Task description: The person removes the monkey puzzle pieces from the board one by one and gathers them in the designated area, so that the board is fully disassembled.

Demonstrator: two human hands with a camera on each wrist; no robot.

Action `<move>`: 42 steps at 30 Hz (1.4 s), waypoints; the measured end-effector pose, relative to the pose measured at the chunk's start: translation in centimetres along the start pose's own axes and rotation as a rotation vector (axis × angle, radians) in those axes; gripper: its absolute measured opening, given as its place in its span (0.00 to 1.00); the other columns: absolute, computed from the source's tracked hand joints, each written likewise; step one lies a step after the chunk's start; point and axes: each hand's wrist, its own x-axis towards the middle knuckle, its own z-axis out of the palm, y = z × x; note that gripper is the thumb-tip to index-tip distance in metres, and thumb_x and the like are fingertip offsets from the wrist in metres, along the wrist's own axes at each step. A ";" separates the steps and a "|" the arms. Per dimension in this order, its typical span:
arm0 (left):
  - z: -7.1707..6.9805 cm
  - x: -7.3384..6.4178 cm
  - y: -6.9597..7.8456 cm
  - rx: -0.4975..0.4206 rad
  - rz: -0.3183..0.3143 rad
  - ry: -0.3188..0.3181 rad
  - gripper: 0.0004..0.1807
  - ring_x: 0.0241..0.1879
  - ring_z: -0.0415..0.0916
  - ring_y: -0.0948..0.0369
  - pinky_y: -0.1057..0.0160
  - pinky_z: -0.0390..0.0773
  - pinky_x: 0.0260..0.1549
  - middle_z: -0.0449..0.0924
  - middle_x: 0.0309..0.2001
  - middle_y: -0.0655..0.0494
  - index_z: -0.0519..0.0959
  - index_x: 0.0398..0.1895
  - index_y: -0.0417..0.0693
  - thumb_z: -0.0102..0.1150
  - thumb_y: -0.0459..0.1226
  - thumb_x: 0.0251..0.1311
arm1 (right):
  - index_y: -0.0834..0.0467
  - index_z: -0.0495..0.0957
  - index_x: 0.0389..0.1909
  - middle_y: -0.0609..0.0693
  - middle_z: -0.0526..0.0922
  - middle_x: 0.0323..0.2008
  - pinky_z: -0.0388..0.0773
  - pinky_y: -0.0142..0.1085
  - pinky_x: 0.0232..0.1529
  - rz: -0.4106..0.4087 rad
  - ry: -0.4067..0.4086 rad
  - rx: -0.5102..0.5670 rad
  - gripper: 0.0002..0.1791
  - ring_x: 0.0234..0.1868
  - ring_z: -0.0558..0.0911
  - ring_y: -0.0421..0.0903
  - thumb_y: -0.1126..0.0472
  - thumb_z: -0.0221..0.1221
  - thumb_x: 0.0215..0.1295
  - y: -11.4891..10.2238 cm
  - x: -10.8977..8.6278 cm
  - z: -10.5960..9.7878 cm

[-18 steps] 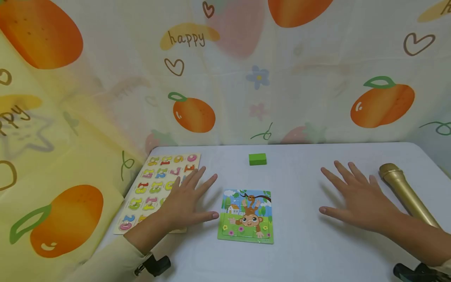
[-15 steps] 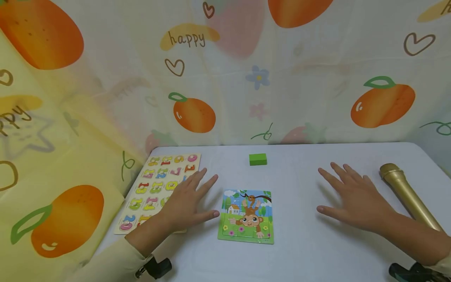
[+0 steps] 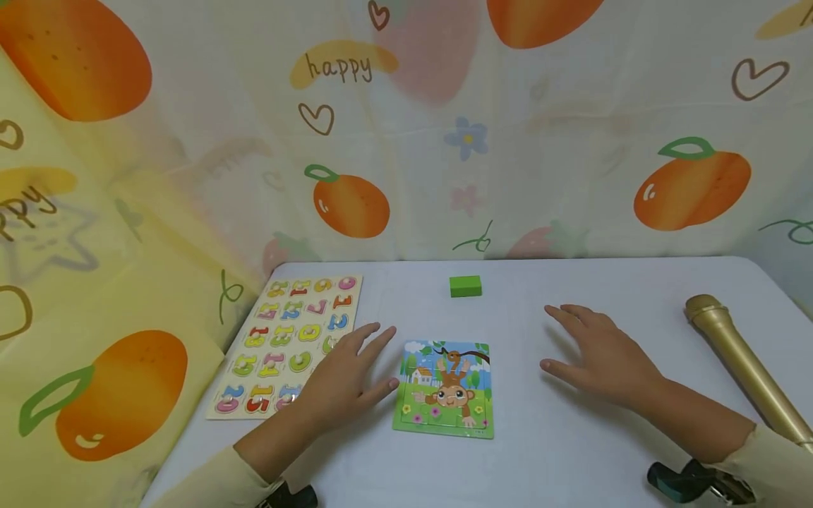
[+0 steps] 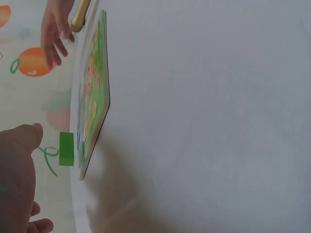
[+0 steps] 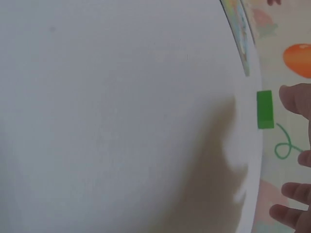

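Puzzle (image 3: pixel 444 390) untouched; my left hand (image 3: pixel 341 381) at its nine o'clock, right hand (image 3: pixel 602 354) at three, fingers wide, empty. Likely reach step; gripping calls for curling.

The square monkey puzzle (image 3: pixel 444 395) lies flat, picture up, on the white bench (image 3: pixel 527 458): a brown monkey beneath a branch, a small house beside it, grass below, the picture whole. To its left, apart, the pale number board (image 3: pixel 295 346) lies flat and slightly angled, with rows of colourful numerals. The green block (image 3: pixel 466 286) lies crosswise near the far edge.
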 end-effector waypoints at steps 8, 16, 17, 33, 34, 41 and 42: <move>1.1 -0.1 1.4 -0.057 -0.063 0.035 0.40 0.63 0.73 0.54 0.49 0.80 0.57 0.71 0.71 0.53 0.69 0.81 0.60 0.67 0.57 0.69 | 0.56 0.73 0.75 0.61 0.77 0.66 0.77 0.65 0.58 -0.016 0.015 0.072 0.41 0.67 0.74 0.65 0.44 0.72 0.65 -1.6 1.2 1.6; 2.3 -0.3 2.8 -0.100 -0.041 0.049 0.30 0.55 0.75 0.57 0.54 0.81 0.53 0.76 0.61 0.56 0.80 0.71 0.55 0.69 0.55 0.69 | 0.58 0.80 0.67 0.56 0.82 0.58 0.79 0.59 0.57 -0.002 0.009 0.155 0.31 0.60 0.80 0.59 0.51 0.71 0.66 -4.0 2.6 3.0; 2.5 -0.3 2.9 -0.103 -0.042 0.051 0.30 0.55 0.75 0.57 0.54 0.81 0.52 0.77 0.60 0.56 0.81 0.70 0.55 0.69 0.55 0.69 | 0.58 0.80 0.67 0.56 0.83 0.57 0.80 0.58 0.56 0.002 0.006 0.163 0.30 0.59 0.81 0.57 0.51 0.71 0.66 -4.2 2.8 3.2; 4.7 -1.0 3.9 -0.163 -0.039 0.130 0.17 0.43 0.72 0.63 0.55 0.73 0.46 0.79 0.45 0.63 0.89 0.53 0.55 0.76 0.48 0.63 | 0.57 0.83 0.62 0.47 0.81 0.44 0.80 0.46 0.49 -0.064 -0.096 0.256 0.23 0.46 0.79 0.46 0.55 0.69 0.68 -8.1 5.9 5.9; 4.8 -1.0 3.9 -0.162 -0.042 0.132 0.17 0.43 0.71 0.64 0.55 0.73 0.45 0.78 0.45 0.63 0.89 0.53 0.55 0.76 0.48 0.63 | 0.57 0.83 0.62 0.47 0.81 0.45 0.80 0.46 0.50 -0.073 -0.097 0.254 0.23 0.47 0.80 0.46 0.55 0.69 0.68 -8.3 6.1 6.1; 5.3 -0.9 3.6 -0.177 -0.055 0.139 0.18 0.44 0.72 0.65 0.56 0.71 0.44 0.78 0.45 0.64 0.89 0.53 0.57 0.77 0.49 0.63 | 0.54 0.85 0.59 0.47 0.83 0.47 0.79 0.49 0.51 -0.125 -0.069 0.154 0.21 0.50 0.80 0.50 0.51 0.70 0.69 -9.4 7.3 7.3; 5.3 -0.9 3.5 -0.180 -0.056 0.141 0.18 0.44 0.72 0.65 0.56 0.71 0.44 0.78 0.45 0.64 0.89 0.54 0.57 0.77 0.49 0.62 | 0.54 0.86 0.59 0.47 0.83 0.47 0.79 0.49 0.51 -0.128 -0.066 0.137 0.21 0.50 0.80 0.50 0.50 0.70 0.69 -9.5 7.5 7.5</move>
